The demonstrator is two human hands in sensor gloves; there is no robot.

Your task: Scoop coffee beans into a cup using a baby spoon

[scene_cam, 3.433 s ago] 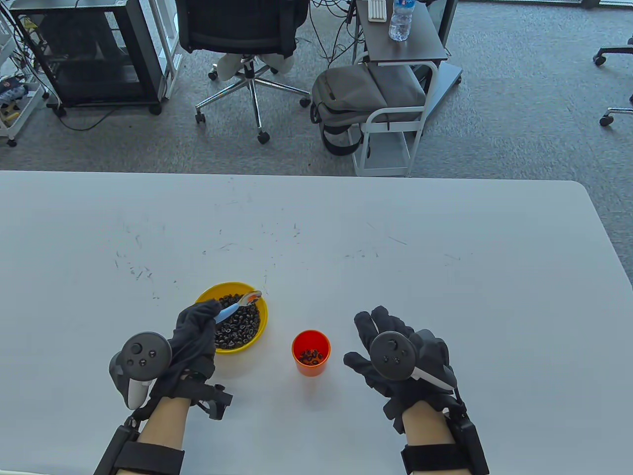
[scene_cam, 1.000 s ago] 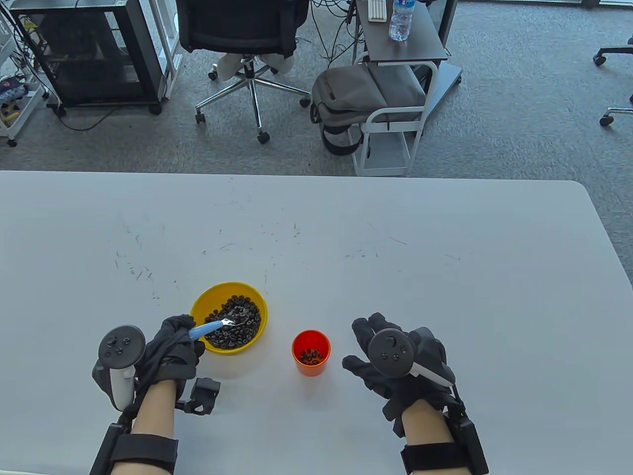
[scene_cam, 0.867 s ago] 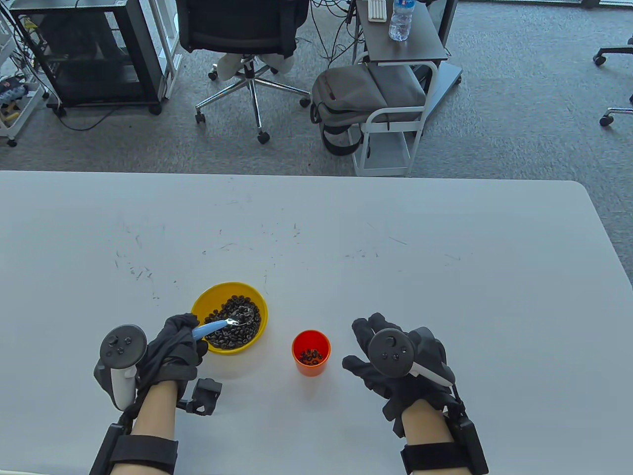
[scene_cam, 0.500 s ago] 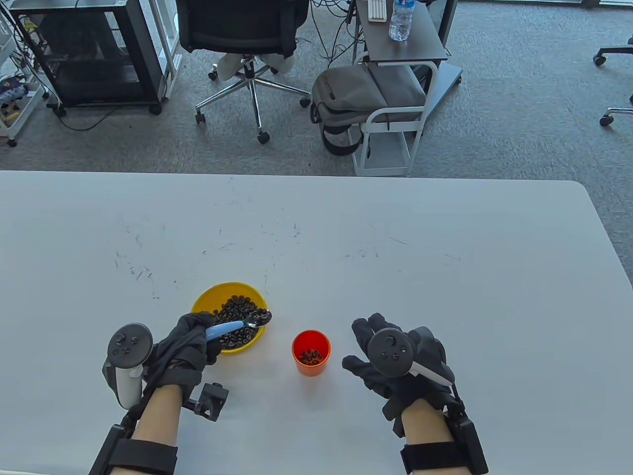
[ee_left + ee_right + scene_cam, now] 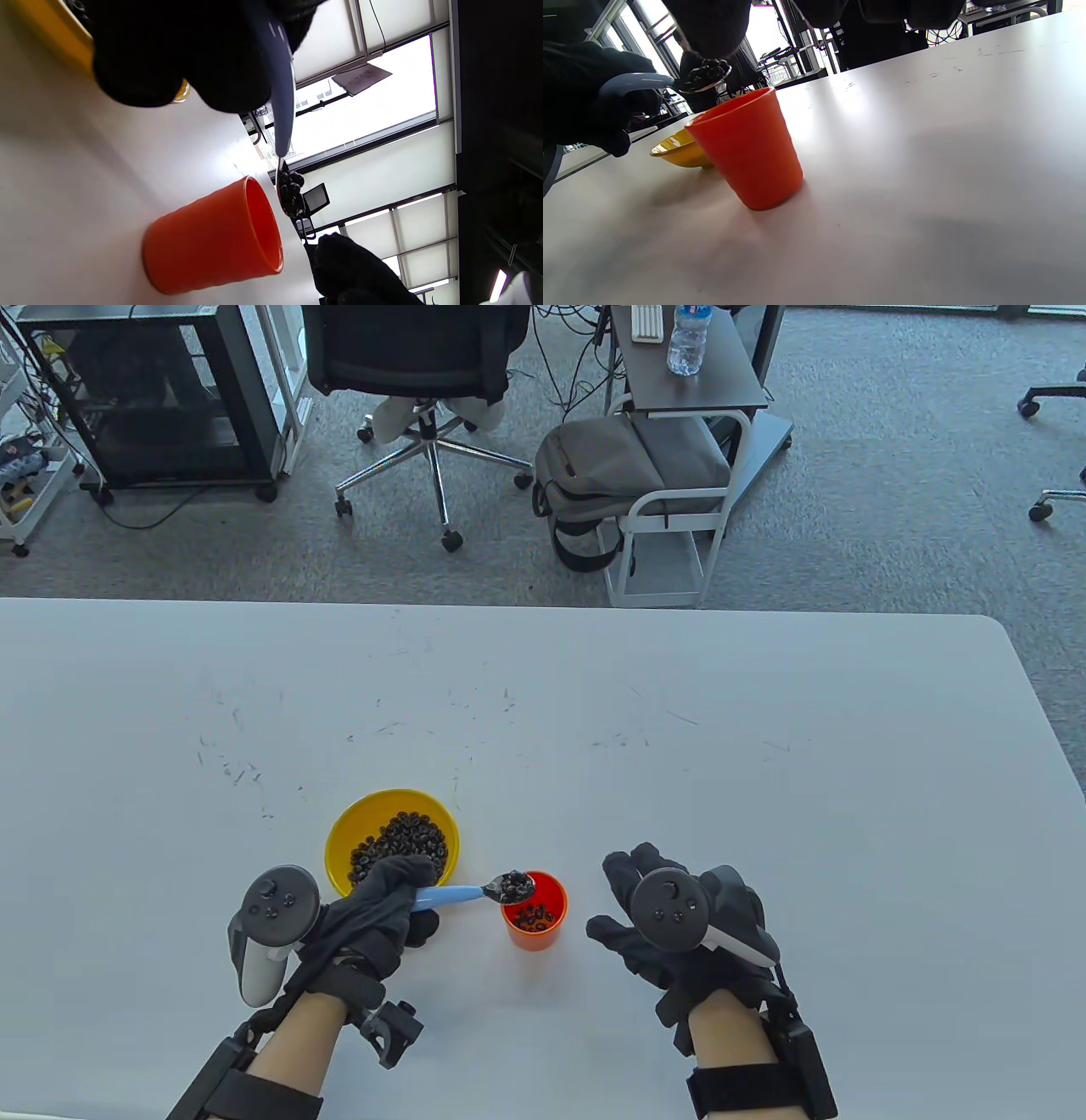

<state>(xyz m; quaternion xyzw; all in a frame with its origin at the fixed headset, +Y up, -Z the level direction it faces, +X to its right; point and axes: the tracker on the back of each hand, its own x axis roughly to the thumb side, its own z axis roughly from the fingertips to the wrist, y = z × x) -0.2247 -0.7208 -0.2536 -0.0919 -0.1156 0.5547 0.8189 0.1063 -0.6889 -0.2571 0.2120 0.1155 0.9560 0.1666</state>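
Spoon: we are holding the baby spoon (image 5: 475, 892) level, its blue handle running left to right and its metal bowl heaped with coffee beans (image 5: 516, 885); keeping it flat is, we judge, what stops the load from spilling.
Spoon position: the bowl of the spoon is hanging over the left part of the rim of the orange cup (image 5: 534, 911); in the right wrist view the beans (image 5: 706, 72) are sitting clearly above the cup (image 5: 746, 148), not touching it.
Cup: it is standing upright on the white table (image 5: 764, 780), a thin layer of beans already lying at its bottom, between our two hands and just right of the yellow bowl (image 5: 356, 823).
Yellow bowl: it is sitting left and slightly far of the cup, holding the main supply of beans; the short gap, we judge, is keeping each trip of the spoon brief.
Left hand: our left hand (image 5: 382, 903) is gripping the handle near its end, fingers curled around it, sitting at the near edge of the bowl.
Right hand: our right hand (image 5: 679, 920) is resting on the table to the right of the cup, fingers spread, holding nothing and not touching the cup.
Next step: we judge that tipping the spoon over the cup's mouth is what is coming, with a little more travel rightward so that no beans are dropping outside the rim.
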